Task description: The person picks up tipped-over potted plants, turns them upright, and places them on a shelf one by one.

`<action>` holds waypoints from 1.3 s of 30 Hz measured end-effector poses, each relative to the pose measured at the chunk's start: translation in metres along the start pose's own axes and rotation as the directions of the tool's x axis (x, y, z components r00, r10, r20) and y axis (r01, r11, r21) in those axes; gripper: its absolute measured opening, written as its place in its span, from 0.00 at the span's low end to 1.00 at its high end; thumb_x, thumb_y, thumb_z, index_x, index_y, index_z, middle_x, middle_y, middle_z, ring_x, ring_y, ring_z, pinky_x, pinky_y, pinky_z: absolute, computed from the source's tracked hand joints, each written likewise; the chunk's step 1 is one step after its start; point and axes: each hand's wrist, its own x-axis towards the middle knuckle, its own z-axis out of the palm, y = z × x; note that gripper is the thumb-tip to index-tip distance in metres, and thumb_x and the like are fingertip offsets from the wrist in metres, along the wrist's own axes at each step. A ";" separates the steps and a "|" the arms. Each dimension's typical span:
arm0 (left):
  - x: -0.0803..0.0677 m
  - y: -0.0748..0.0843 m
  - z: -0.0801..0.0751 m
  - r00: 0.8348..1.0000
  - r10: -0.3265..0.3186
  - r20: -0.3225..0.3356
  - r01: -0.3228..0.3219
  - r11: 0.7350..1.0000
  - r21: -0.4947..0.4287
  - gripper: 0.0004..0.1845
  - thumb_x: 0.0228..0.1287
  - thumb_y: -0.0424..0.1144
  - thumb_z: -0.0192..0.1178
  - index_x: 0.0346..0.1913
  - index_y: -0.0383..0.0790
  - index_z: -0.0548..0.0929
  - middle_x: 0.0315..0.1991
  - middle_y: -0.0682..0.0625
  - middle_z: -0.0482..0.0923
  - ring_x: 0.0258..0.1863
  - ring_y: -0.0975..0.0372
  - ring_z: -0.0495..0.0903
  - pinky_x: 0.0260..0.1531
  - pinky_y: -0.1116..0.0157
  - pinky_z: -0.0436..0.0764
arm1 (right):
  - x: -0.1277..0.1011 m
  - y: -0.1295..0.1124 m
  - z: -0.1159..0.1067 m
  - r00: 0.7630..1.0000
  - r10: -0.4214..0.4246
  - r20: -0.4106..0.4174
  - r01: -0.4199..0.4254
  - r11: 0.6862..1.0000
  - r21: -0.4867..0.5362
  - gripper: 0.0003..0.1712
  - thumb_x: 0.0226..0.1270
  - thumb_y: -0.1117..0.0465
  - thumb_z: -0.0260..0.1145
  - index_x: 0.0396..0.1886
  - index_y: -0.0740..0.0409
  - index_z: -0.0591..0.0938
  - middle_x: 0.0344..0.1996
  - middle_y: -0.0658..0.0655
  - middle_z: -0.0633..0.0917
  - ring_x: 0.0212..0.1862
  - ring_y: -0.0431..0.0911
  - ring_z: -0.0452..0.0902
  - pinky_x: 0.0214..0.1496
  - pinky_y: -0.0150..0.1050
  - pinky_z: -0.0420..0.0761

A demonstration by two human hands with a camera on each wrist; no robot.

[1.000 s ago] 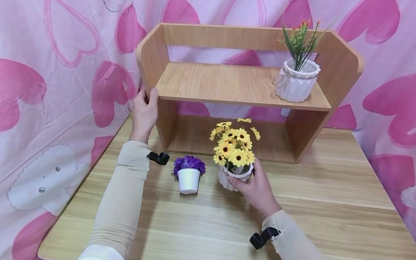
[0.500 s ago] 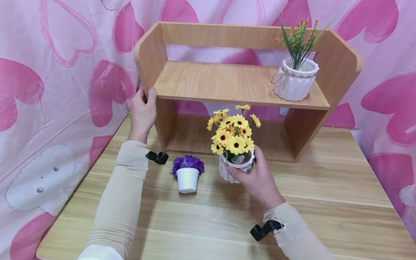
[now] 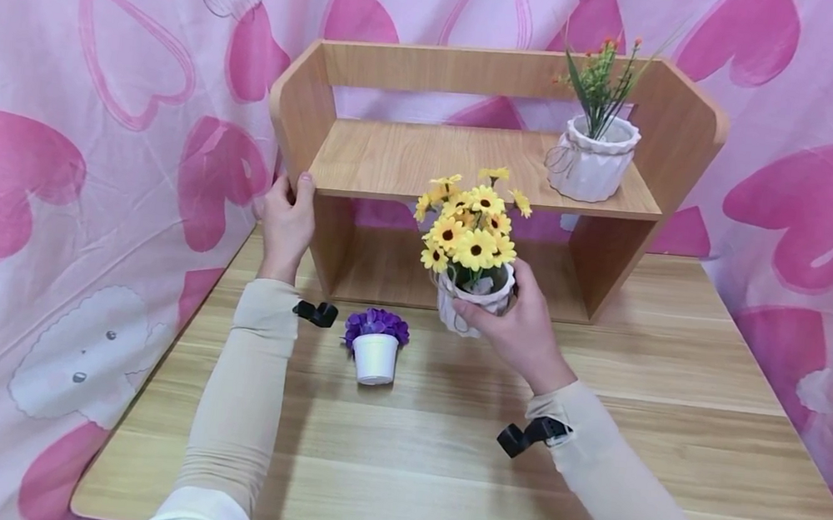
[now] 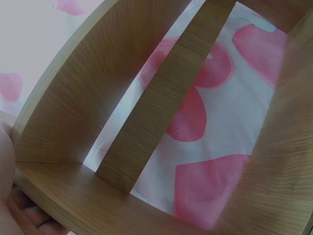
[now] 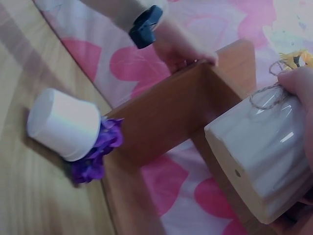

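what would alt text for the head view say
A right hand holds a white pot of yellow flowers lifted before a wooden shelf, whose left side the left hand grips. A small purple flower pot stands on the table.

The upper board of the wooden shelf (image 3: 426,160) lay bare from its left wall to past the middle; a white pot of green sprigs (image 3: 591,164) blocked its right end. Below, the left hand (image 3: 287,218) gripped the left wall, and a purple-flower pot (image 3: 375,348) stood before the shelf's front left corner.
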 end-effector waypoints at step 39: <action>-0.001 0.000 -0.001 1.000 -0.012 0.011 0.012 1.000 0.022 0.31 0.84 0.58 0.49 0.79 0.46 0.74 0.78 0.44 0.75 0.75 0.53 0.77 0.79 0.53 0.73 | 0.086 -0.083 -0.042 0.994 0.034 -0.102 -0.037 0.999 -0.034 0.50 0.66 0.45 0.80 0.82 0.47 0.66 0.77 0.53 0.73 0.76 0.47 0.71 0.83 0.50 0.71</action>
